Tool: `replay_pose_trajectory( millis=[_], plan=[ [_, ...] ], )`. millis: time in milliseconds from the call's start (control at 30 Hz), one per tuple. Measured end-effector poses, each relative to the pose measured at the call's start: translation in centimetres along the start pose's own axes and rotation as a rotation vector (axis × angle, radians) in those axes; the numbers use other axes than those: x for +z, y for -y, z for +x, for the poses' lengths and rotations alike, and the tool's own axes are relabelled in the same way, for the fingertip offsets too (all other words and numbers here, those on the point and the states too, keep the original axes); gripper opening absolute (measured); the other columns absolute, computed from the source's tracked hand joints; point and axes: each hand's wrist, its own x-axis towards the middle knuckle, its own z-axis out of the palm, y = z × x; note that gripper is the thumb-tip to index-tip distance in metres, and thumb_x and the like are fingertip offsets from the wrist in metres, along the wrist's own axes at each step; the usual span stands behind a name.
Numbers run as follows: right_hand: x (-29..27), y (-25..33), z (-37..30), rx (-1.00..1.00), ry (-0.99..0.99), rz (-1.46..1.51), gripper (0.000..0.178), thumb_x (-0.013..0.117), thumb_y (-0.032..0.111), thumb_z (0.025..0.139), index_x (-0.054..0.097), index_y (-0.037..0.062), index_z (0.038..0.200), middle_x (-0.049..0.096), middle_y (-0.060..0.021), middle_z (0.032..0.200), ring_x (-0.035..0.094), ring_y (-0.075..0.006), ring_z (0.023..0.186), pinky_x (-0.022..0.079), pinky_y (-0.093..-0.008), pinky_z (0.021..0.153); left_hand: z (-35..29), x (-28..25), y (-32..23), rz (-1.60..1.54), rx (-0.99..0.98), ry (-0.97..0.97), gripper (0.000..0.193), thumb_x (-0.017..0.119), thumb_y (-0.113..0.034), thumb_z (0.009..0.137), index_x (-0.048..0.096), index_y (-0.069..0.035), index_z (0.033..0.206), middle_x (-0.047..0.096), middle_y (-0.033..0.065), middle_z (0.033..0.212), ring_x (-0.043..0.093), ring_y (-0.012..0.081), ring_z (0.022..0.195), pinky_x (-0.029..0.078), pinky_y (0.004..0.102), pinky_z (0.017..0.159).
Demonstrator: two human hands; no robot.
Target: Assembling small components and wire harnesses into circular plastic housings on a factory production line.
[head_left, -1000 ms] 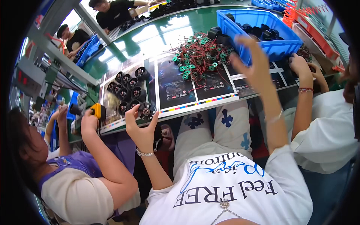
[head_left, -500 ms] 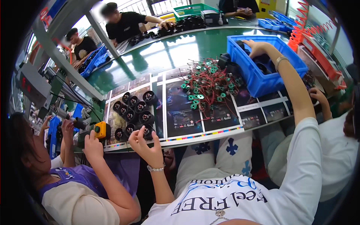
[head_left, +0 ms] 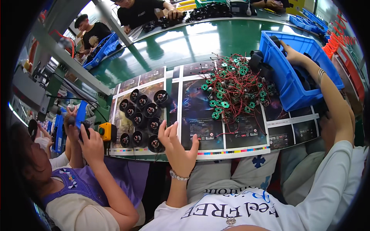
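1. Two hands, two different jobs. The right hand (head_left: 296, 57) was up in the air in front of the blue bin (head_left: 281, 82) a second ago; now it's reaching inside, fingertips by a black part (head_left: 275, 41) near the bin's far left corner. Can't tell if it's actually pinching it, the grip isn't clear.

2. The left hand (head_left: 180, 154) is spread, thumb well off the fingers, nothing in it. Half a second ago the fingers were bunched right at the nearest cup (head_left: 155, 144); now they've opened up just beside it, over the near edge of the bench (head_left: 216, 48). My read: the left has let go of the cup and the action is over at the bin.

3. Cups, then: a tight bunch of black cups (head_left: 138, 120) sits toward the bench's near left corner, on the printed sheets (head_left: 198, 109). Roughly eleven, mouths up, dark rims, small shiny reddish-metal bits inside. Same grouping as before afaict.

4. Between them and the bin there's a messy heap of green boards (head_left: 235, 90) with tangled red wires. A few loose black pieces (head_left: 258, 62) sit outside the bin, along its left edge, right by the heap's far right side.
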Motion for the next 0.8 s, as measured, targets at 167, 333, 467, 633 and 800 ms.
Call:
replay_pose_trajectory(
  millis=[167,333,467,633,800],
  plan=[
    [0.8,0.9,0.0,0.075,-0.003,-0.014,0.093,0.072,0.044,0.076,0.030,0.0048,0.149,0.039,-0.0326,0.140,0.051,-0.0439,0.120,0.048,-0.0486,0.097,-0.9,-0.7,0.9,0.038,0.024,0.036,0.070,0.074,-0.012,0.075,0.039,-0.004,0.136,0.029,0.0192,0.146,0.050,0.0342,0.116,0.050,0.0397,0.089],
    [2.6,0.4,-0.5,-0.009,0.011,-0.107,0.074,0.071,0.037,0.081,0.042,0.0054,0.141,0.054,-0.0275,0.124,0.059,-0.0396,0.107,0.052,-0.0441,0.090,-0.1,0.2,0.8,0.042,0.008,0.086,0.070,0.073,-0.013,0.077,0.037,-0.003,0.137,0.029,0.0194,0.146,0.053,0.0346,0.114,0.050,0.0400,0.090],
    [6.7,2.5,-17.4,-0.032,0.059,-0.146,0.074,0.073,0.033,0.079,0.043,0.0054,0.140,0.053,-0.0262,0.126,0.057,-0.0390,0.111,0.052,-0.0446,0.092,-0.7,-0.2,1.0,0.024,-0.044,0.036,0.070,0.072,-0.013,0.077,0.038,-0.005,0.137,0.033,0.0186,0.144,0.054,0.0336,0.113,0.051,0.0388,0.090],
    [4.9,10.5,-17.3,-0.036,0.070,-0.188,0.074,0.075,0.030,0.077,0.045,0.0054,0.140,0.052,-0.0246,0.130,0.055,-0.0383,0.116,0.052,-0.0453,0.093,-0.6,0.2,1.2,0.062,-0.007,0.103,0.066,0.072,-0.012,0.076,0.041,-0.006,0.135,0.036,0.0186,0.142,0.054,0.0326,0.112,0.051,0.0393,0.090],
    [3.4,16.9,-14.1,-0.061,0.061,-0.280,0.074,0.078,0.026,0.074,0.047,0.0054,0.139,0.051,-0.0229,0.133,0.052,-0.0375,0.121,0.051,-0.0459,0.095,-0.4,0.1,0.8,0.021,0.012,0.086,0.058,0.071,-0.011,0.076,0.047,-0.006,0.128,0.039,0.0183,0.140,0.054,0.0319,0.112,0.051,0.0397,0.090]
  ],
)
